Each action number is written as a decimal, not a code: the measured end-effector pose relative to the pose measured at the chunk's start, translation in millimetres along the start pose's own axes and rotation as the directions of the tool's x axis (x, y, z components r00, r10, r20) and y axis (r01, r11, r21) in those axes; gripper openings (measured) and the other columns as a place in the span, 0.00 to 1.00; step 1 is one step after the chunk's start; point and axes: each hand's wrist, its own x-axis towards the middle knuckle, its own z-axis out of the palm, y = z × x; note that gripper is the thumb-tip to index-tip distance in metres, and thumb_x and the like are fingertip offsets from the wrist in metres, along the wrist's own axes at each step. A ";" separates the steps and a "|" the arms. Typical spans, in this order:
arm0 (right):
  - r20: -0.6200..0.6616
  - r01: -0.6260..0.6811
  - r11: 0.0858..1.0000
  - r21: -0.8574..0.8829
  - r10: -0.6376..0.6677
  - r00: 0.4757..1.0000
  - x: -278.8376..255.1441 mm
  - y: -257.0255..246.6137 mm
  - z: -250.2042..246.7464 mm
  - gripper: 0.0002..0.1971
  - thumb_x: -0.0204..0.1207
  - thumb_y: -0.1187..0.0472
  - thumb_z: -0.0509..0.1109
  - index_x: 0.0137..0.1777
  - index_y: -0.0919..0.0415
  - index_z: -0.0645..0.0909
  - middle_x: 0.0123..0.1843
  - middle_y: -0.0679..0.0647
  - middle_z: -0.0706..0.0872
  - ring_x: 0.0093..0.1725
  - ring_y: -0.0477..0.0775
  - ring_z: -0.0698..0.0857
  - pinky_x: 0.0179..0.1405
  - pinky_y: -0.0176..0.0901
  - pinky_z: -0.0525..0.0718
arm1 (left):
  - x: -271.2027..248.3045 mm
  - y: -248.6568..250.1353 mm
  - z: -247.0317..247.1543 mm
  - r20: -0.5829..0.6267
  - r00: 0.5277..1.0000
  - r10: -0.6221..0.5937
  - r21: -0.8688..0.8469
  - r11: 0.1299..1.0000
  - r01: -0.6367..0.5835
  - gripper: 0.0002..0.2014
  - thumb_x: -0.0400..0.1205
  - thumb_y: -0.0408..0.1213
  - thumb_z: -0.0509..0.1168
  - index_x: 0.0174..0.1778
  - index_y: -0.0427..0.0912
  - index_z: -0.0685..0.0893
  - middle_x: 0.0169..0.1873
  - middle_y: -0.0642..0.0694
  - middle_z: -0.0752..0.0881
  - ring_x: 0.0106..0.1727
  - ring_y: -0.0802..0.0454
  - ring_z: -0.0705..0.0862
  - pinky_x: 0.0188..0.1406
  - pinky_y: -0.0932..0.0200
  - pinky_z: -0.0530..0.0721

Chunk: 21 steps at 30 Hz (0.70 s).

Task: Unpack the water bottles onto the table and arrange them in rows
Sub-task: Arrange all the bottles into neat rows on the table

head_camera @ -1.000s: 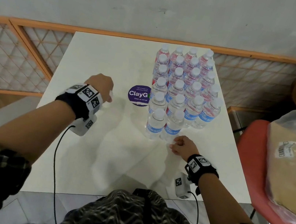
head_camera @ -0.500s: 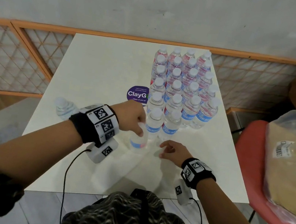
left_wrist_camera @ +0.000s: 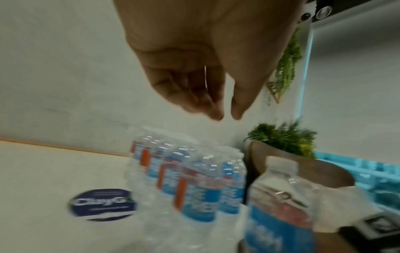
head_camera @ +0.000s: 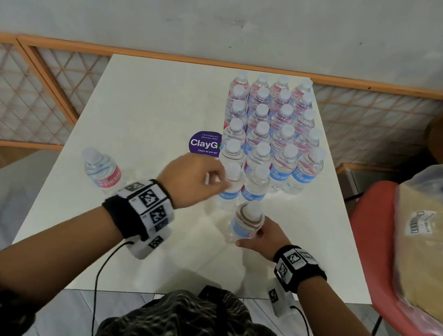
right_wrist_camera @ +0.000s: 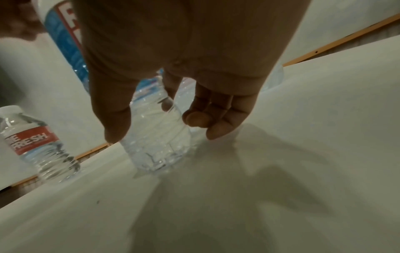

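Observation:
Several upright water bottles (head_camera: 274, 135) stand in rows on the right back part of the white table (head_camera: 153, 94); the left wrist view shows this block of bottles (left_wrist_camera: 190, 179) too. My right hand (head_camera: 260, 235) grips a tilted blue-labelled bottle (head_camera: 246, 223) just in front of the block, thumb and fingers round the bottle's lower body (right_wrist_camera: 155, 142), base at the table top. My left hand (head_camera: 198, 181) hovers beside the front bottles, fingers (left_wrist_camera: 214, 109) loosely curled and empty. A lone red-labelled bottle (head_camera: 102, 170) stands near the table's left edge, seen as well as the bottle (right_wrist_camera: 36, 145) in the right wrist view.
A round purple ClayGo sticker (head_camera: 203, 143) lies left of the rows. A red chair (head_camera: 366, 247) bearing a plastic-wrapped package (head_camera: 439, 238) stands right of the table. An orange lattice fence (head_camera: 24, 92) runs behind and to the left. A potted plant (left_wrist_camera: 281, 140) stands behind the bottles.
My left hand brought a bottle from the left side to the front of the rows and let it go. My right hand has taken hold of that bottle.

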 end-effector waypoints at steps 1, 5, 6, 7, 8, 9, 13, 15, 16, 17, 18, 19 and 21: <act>-0.012 -0.008 1.000 0.012 0.008 1.000 0.4 3.2 -3.3 0.34 0.58 0.49 0.84 0.64 0.55 0.78 0.60 0.50 0.86 0.58 0.48 0.84 0.64 0.46 0.81 | -6.4 -14.6 -5.4 -0.129 0.992 -0.008 0.003 1.000 0.008 0.12 0.76 0.53 0.67 0.38 0.47 0.85 0.31 0.55 0.84 0.32 0.55 0.79 0.38 0.55 0.83; -0.057 -0.060 0.996 0.071 0.064 0.996 -1.7 14.1 -18.5 0.31 0.62 0.56 0.84 0.65 0.58 0.78 0.59 0.50 0.85 0.54 0.47 0.82 0.57 0.37 0.75 | -29.7 -80.3 -28.2 -0.559 0.828 0.038 0.144 0.988 0.052 0.09 0.77 0.43 0.69 0.40 0.40 0.87 0.39 0.45 0.85 0.44 0.44 0.80 0.51 0.57 0.74; -0.066 -0.076 0.993 0.088 0.082 0.994 -2.7 16.5 -22.1 0.30 0.63 0.56 0.83 0.66 0.57 0.78 0.58 0.49 0.85 0.54 0.46 0.81 0.56 0.36 0.74 | -34.7 -96.6 -32.4 -0.619 0.785 0.019 0.180 0.976 0.119 0.08 0.77 0.41 0.70 0.44 0.39 0.87 0.44 0.42 0.84 0.49 0.42 0.79 0.55 0.56 0.73; -0.078 -0.089 0.991 0.103 0.097 0.992 -2.9 19.3 -25.4 0.30 0.64 0.57 0.83 0.66 0.57 0.78 0.57 0.49 0.84 0.53 0.47 0.81 0.55 0.36 0.73 | -39.3 -111.8 -34.9 -0.663 0.748 -0.020 0.193 0.961 0.196 0.10 0.77 0.42 0.70 0.48 0.40 0.87 0.49 0.40 0.83 0.53 0.41 0.79 0.58 0.54 0.73; -0.091 -0.105 0.988 0.117 0.116 0.989 -2.6 22.4 -27.7 0.30 0.64 0.57 0.83 0.66 0.57 0.78 0.56 0.50 0.84 0.53 0.48 0.81 0.55 0.37 0.74 | -43.4 -126.1 -35.7 -0.695 0.716 -0.064 0.185 0.946 0.265 0.12 0.76 0.43 0.70 0.51 0.41 0.86 0.53 0.39 0.82 0.57 0.39 0.78 0.59 0.51 0.74; -0.105 -0.119 0.985 0.127 0.132 0.986 -1.9 24.8 -29.8 0.29 0.64 0.56 0.83 0.65 0.58 0.79 0.56 0.51 0.85 0.52 0.49 0.82 0.55 0.38 0.75 | -46.7 -136.7 -35.1 -0.722 0.683 -0.110 0.168 0.930 0.327 0.14 0.75 0.44 0.70 0.54 0.41 0.85 0.56 0.38 0.80 0.59 0.38 0.78 0.61 0.49 0.74; -0.134 -0.154 0.977 0.145 0.174 0.976 1.2 30.8 -33.8 0.31 0.62 0.53 0.83 0.65 0.58 0.80 0.58 0.54 0.87 0.52 0.52 0.83 0.54 0.40 0.76 | -53.1 -153.3 -25.7 -0.704 0.577 -0.414 -0.103 0.863 0.495 0.27 0.72 0.40 0.74 0.67 0.40 0.77 0.64 0.36 0.75 0.68 0.38 0.74 0.68 0.49 0.72; -0.137 -0.165 0.974 0.157 0.187 0.973 1.2 31.1 -33.4 0.31 0.62 0.53 0.83 0.65 0.58 0.80 0.59 0.55 0.87 0.52 0.52 0.84 0.54 0.41 0.77 | -51.1 -147.1 -22.2 -0.606 0.491 -0.626 -0.406 0.774 0.485 0.28 0.72 0.36 0.74 0.68 0.41 0.73 0.62 0.39 0.79 0.64 0.44 0.78 0.63 0.58 0.73; -0.138 -0.171 0.972 0.160 0.194 0.971 1.0 30.9 -33.1 0.30 0.62 0.53 0.83 0.65 0.58 0.80 0.58 0.54 0.87 0.52 0.52 0.84 0.54 0.41 0.77 | -49.3 -143.0 -20.2 -0.554 0.454 -0.698 -0.515 0.715 0.472 0.26 0.73 0.37 0.73 0.66 0.43 0.73 0.58 0.40 0.83 0.59 0.46 0.81 0.59 0.60 0.74; -0.143 -0.174 0.971 0.166 0.199 0.970 1.3 30.9 -32.8 0.30 0.63 0.54 0.83 0.65 0.58 0.80 0.58 0.54 0.87 0.53 0.52 0.84 0.55 0.41 0.77 | -46.4 -139.6 -18.2 -0.516 0.423 -0.745 -0.575 0.667 0.474 0.23 0.73 0.39 0.74 0.62 0.44 0.75 0.53 0.42 0.85 0.55 0.46 0.83 0.56 0.61 0.75; -0.148 -0.178 0.969 0.170 0.204 0.968 0.9 30.7 -32.3 0.29 0.63 0.54 0.82 0.64 0.58 0.80 0.56 0.53 0.87 0.52 0.53 0.84 0.55 0.42 0.77 | -43.1 -135.3 -16.8 -0.487 0.407 -0.773 -0.599 0.635 0.489 0.19 0.72 0.41 0.74 0.57 0.44 0.78 0.50 0.42 0.87 0.54 0.45 0.84 0.53 0.60 0.76; -0.153 -0.180 0.968 0.174 0.207 0.966 0.8 30.5 -31.8 0.28 0.64 0.54 0.82 0.64 0.58 0.80 0.55 0.52 0.86 0.52 0.53 0.83 0.55 0.42 0.77 | -39.5 -132.6 -14.3 -0.458 0.415 -0.786 -0.592 0.618 0.517 0.17 0.72 0.44 0.74 0.53 0.43 0.81 0.48 0.42 0.87 0.52 0.43 0.84 0.51 0.59 0.77; -0.170 -0.184 0.968 0.173 0.213 0.962 1.1 30.6 -32.2 0.27 0.65 0.53 0.81 0.64 0.57 0.79 0.54 0.51 0.85 0.53 0.54 0.83 0.55 0.42 0.77 | -30.2 -130.9 -5.0 -0.367 0.505 -0.781 -0.524 0.622 0.582 0.17 0.72 0.49 0.74 0.46 0.41 0.83 0.43 0.42 0.87 0.47 0.43 0.83 0.49 0.56 0.78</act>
